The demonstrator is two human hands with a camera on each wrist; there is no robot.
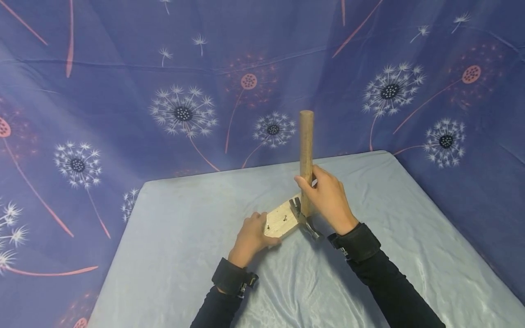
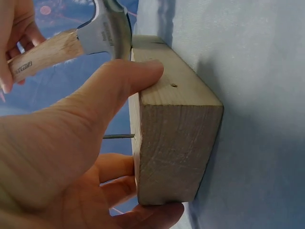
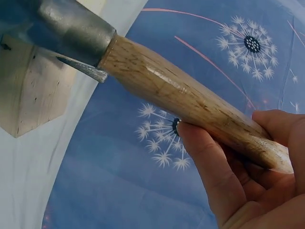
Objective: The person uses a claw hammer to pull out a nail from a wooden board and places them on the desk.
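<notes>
My left hand (image 1: pixel 251 237) grips the near-left end of a pale wooden block (image 1: pixel 279 222), thumb on one side and fingers on the other. Two nails (image 1: pixel 285 218) stick up from the block's top; in the left wrist view one nail (image 2: pixel 118 136) juts out by the palm. My right hand (image 1: pixel 330 198) holds a claw hammer by its wooden handle (image 3: pixel 190 98), between thumb and fingers. The handle points up, and the steel hammer head (image 1: pixel 304 219) is low over the block's far part, claw toward the left. Whether the head touches the wood I cannot tell.
A pale blue satiny cloth (image 1: pixel 176 255) covers the table under the block. Behind and beside the table hangs a blue curtain (image 1: pixel 123 114) with a dandelion print. Dark cuffs (image 1: pixel 358 241) with small devices are on both wrists.
</notes>
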